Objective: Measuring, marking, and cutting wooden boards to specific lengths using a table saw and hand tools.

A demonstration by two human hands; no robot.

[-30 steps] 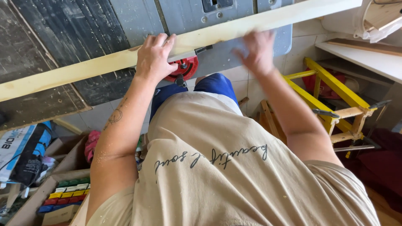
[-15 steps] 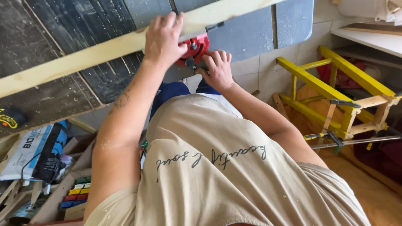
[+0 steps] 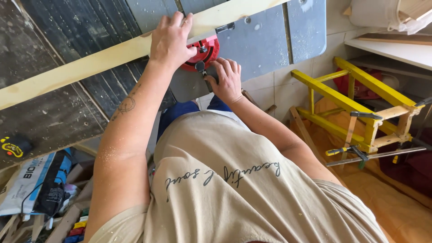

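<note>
Found the left hand point(image 3: 171, 40) palm down on a pale wooden batten point(image 3: 81, 67), fingers spread and pressing flat rather than curled round it. Saw that batten running long and slantwise, away from the hand on both sides: low toward the little-finger side, high past the thumb side, over the grey saw table point(image 3: 270, 40). Placed its long axis crosswise to the forearm, with the hand roughly at mid-length.

Found the right hand point(image 3: 225, 78) just below and to the thumb side of the left one, clenched round the black knob point(image 3: 200, 67) of a red mitre gauge point(image 3: 204, 49). Saw the gauge's red head touching the near edge of the batten, right beneath the left hand's fingers. Judged the right hand nearer to the gauge and the left nearer to the batten; both within a finger's reach of each other, not touching.

Counted one batten, one mitre gauge, one knob. Counted, well off beyond the right elbow, one yellow wooden frame point(image 3: 351, 90) with two bar clamps point(image 3: 360, 153) on it. Noted one yellow-and-black tape measure point(image 3: 11, 146) far out past the left forearm, on the dark bench top point(image 3: 49, 121).
</note>
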